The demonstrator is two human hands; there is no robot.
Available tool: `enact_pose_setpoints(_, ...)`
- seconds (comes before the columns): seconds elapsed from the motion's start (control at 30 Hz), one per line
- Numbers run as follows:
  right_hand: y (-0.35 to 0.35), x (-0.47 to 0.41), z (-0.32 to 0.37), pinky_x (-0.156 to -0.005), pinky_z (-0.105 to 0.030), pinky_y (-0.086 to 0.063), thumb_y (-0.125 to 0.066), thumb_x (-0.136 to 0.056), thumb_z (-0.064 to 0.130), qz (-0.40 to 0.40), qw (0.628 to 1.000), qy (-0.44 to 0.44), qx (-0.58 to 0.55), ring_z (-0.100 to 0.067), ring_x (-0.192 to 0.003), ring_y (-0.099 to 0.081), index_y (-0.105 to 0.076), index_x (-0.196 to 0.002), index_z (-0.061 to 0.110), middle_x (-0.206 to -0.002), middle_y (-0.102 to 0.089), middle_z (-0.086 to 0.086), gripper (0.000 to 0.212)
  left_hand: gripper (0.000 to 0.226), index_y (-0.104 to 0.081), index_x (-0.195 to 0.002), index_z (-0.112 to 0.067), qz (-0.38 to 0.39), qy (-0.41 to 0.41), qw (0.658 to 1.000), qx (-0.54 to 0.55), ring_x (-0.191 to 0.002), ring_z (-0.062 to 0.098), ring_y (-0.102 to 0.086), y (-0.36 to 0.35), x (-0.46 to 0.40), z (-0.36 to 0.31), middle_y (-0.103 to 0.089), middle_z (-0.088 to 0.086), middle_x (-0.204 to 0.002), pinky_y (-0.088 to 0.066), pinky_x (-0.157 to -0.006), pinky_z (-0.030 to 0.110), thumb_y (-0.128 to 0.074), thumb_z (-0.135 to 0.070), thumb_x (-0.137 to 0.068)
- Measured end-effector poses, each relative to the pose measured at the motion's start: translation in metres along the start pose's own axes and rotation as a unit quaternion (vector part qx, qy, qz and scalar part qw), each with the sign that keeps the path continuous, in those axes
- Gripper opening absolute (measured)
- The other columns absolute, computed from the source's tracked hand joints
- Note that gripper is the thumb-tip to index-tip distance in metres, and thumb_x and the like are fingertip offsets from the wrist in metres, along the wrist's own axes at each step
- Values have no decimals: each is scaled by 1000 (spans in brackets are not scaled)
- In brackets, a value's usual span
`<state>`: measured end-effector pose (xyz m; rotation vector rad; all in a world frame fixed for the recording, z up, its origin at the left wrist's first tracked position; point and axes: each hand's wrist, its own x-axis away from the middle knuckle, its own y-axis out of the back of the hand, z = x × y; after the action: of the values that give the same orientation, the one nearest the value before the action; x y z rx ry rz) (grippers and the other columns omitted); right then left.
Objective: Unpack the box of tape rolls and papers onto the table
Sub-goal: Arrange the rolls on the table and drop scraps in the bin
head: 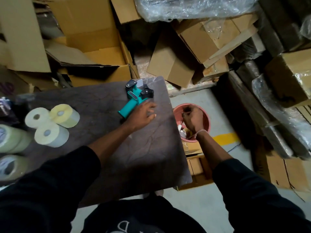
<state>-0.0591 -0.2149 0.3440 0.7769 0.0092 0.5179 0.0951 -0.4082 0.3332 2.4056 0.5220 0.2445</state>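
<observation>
Black sleeves (252,190) nearest, forearms reaching forward from them. Left hand (140,116) blurred, flat and relaxed over the dark wooden table (151,157), fingers straight, partly covering the butt of the teal tape dispenser (137,96); whether touching it, cannot tell. Right hand (193,119) past the table's right edge, above the pink waste bucket (207,121), fingers curled; anything held in them not visible. Dispenser lying flat near the far right corner of the table, teal body and grip with black knob and black roller end, long axis diagonal, handle toward the near left, head toward the far edge. Three pale yellow label rolls (50,124) standing on end at the left side, clustered and touching, cores up. Clear tape rolls (11,140) at the left edge, blurred. Brown cardboard boxes (176,63) heaped beyond the table, plastic wrap (193,7) over the pile behind.
</observation>
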Motion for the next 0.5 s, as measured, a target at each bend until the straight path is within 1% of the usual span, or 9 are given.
enact_pose_setpoints(0.1,-29,2,26,-85,-43,-59,-63,-84,17,28,999,26,1,-23,-87,-71,-73,-98,18,-95,-76,-3,18,36,-63,-124,-8,-44,26,999,19,-90,10,-66,25,27,22,-66,3,-115,-58,-79,29,-69,-7,-88)
enact_pose_setpoints(0.17,-48,6,52,-87,-40,-59,-64,-84,16,35,998,53,-4,-21,-88,-71,-74,-96,17,-95,-75,-3,15,34,-65,-119,-8,-70,53,996,31,-81,10,-65,43,42,36,-65,-1,-104,-58,-79,34,-69,-10,-86)
enact_pose_setpoints(0.2,-56,9,65,-88,-39,-59,-65,-85,15,41,998,56,-11,-21,-89,-70,-74,-95,17,-96,-75,-3,14,34,-66,-117,-8,-77,64,994,40,-80,11,-65,53,49,42,-65,-2,-105,-58,-79,36,-68,-14,-83)
enact_pose_setpoints(0.27,-74,17,90,-86,-40,-60,-65,-87,17,55,997,51,-20,-20,-87,-70,-73,-93,20,-94,-75,-1,11,38,-65,-118,-9,-84,73,993,48,-83,14,-67,75,62,52,-65,3,-114,-57,-77,35,-65,-19,-81)
enact_pose_setpoints(0.33,-95,25,110,-81,-44,-61,-63,-86,19,73,996,55,-19,-21,-85,-70,-71,-87,26,-90,-74,0,11,37,-63,-122,-7,-83,74,993,39,-90,21,-70,99,73,61,-65,9,-121,-54,-74,26,-66,-11,-85)
enact_pose_setpoints(0.4,-115,34,130,-79,-48,-61,-62,-84,20,82,995,58,-23,-27,-84,-71,-67,-81,30,-89,-75,-4,11,36,-62,-124,-4,-94,76,992,22,-92,17,-69,123,86,74,-64,11,-124,-47,-70,8,-67,-4,-89)
enact_pose_setpoints(0.43,-125,39,141,-81,-49,-61,-63,-85,18,88,994,61,-24,-29,-85,-71,-67,-84,28,-91,-75,-7,11,35,-62,-124,-4,-105,74,992,17,-92,13,-67,135,92,82,-64,11,-124,-43,-68,2,-66,-4,-90)
enact_pose_setpoints(0.5,-145,49,163,-87,-49,-59,-64,-87,10,100,993,57,-31,-30,-90,-71,-70,-92,19,-97,-75,-12,12,33,-62,-124,-5,-119,75,990,18,-91,11,-66,157,106,97,-64,9,-125,-41,-67,-2,-66,-7,-91)
